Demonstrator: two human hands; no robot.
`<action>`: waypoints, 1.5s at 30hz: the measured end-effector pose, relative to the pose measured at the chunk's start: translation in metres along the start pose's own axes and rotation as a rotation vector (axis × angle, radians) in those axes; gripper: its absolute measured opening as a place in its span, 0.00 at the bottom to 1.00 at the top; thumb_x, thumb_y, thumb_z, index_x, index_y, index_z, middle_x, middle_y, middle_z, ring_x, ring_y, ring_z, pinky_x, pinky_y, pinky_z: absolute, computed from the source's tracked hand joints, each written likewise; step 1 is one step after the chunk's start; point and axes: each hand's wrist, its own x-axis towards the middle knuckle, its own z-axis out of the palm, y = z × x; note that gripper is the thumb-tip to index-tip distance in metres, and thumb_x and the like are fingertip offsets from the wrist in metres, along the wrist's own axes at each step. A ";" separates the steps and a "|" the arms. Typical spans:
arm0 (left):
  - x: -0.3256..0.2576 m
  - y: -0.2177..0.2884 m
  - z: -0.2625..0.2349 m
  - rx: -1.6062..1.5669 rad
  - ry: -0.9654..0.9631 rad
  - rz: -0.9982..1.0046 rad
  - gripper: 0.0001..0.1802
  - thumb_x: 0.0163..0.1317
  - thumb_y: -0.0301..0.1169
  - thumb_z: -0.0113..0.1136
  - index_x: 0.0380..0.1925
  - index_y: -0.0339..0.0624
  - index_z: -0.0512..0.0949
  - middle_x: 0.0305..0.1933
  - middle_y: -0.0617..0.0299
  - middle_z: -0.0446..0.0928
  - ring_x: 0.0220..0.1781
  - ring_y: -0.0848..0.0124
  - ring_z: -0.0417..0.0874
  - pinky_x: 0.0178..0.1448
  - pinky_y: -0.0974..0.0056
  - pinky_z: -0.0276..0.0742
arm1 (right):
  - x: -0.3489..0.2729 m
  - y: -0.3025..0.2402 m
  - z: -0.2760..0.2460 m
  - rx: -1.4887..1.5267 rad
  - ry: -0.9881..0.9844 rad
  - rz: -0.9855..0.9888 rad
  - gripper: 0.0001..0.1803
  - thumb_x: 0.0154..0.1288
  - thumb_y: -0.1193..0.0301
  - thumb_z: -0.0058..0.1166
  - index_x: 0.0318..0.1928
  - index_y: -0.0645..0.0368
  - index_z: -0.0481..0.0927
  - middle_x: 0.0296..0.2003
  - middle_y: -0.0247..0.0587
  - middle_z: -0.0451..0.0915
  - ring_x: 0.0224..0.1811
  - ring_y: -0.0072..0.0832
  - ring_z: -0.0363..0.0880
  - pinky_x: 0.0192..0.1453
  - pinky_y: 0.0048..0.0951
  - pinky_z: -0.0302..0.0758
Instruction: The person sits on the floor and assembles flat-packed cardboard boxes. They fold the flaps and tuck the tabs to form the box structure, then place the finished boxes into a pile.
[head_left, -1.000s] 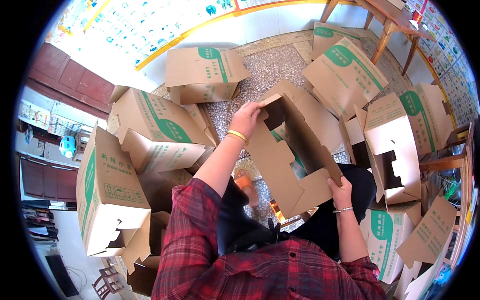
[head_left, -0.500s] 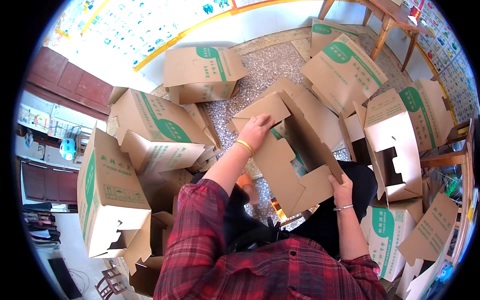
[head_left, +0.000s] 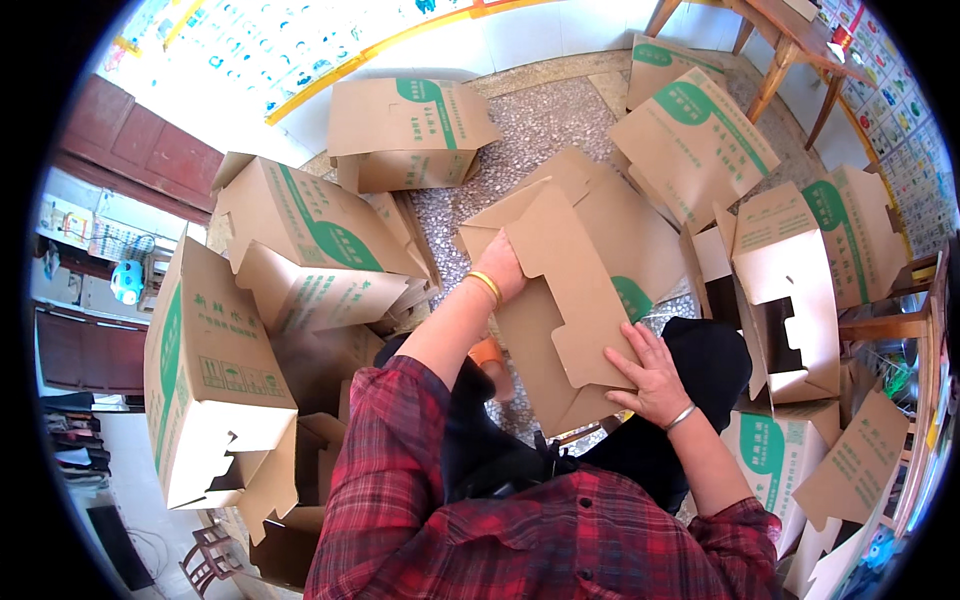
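Observation:
Between my knees stands a brown cardboard box point(head_left: 530, 330), one long notched flap point(head_left: 575, 280) folded across its top. My left hand point(head_left: 500, 268), with a yellow bangle at the wrist, grips the box at the flap's notched edge; its fingertips are hidden under the cardboard. On the flap's near right end lies my right hand point(head_left: 652, 378), fingers spread and pressing flat, a silver bangle on its wrist. Beyond the box, another piece of brown cardboard point(head_left: 640, 235) with a green patch lies against it.
Several brown boxes with green print surround me: one at the back point(head_left: 400, 120), one at left point(head_left: 310, 215), a tall one at near left point(head_left: 215, 370), one at right point(head_left: 785, 290). A wooden table point(head_left: 790, 50) stands at the back right. Speckled floor point(head_left: 545, 120) shows between boxes.
The long flap has swung down over the box's opening, covering the inside. My right hand has gone from gripping the right edge to lying flat on the flap; my left hand has shifted slightly nearer.

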 end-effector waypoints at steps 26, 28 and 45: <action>-0.037 -0.001 0.020 -0.376 0.377 -0.925 0.66 0.39 0.43 0.75 0.69 0.43 0.36 0.69 0.35 0.44 0.68 0.46 0.56 0.66 0.56 0.62 | -0.009 0.015 0.047 0.535 0.176 0.335 0.42 0.54 0.67 0.59 0.66 0.65 0.53 0.63 0.57 0.60 0.67 0.46 0.58 0.67 0.35 0.58; -0.052 0.015 0.036 -0.886 0.499 -0.930 0.64 0.43 0.39 0.73 0.68 0.41 0.34 0.66 0.38 0.52 0.62 0.51 0.65 0.62 0.59 0.67 | -0.008 0.020 0.047 0.624 0.100 0.421 0.44 0.54 0.65 0.58 0.66 0.70 0.51 0.63 0.60 0.60 0.66 0.43 0.60 0.67 0.32 0.58; -0.129 0.099 0.042 -1.807 0.058 -1.134 0.31 0.63 0.47 0.53 0.60 0.41 0.63 0.59 0.54 0.70 0.60 0.59 0.71 0.61 0.53 0.69 | -0.001 0.044 0.079 0.617 -0.156 0.437 0.53 0.48 0.54 0.65 0.66 0.67 0.51 0.58 0.55 0.67 0.61 0.37 0.67 0.63 0.30 0.64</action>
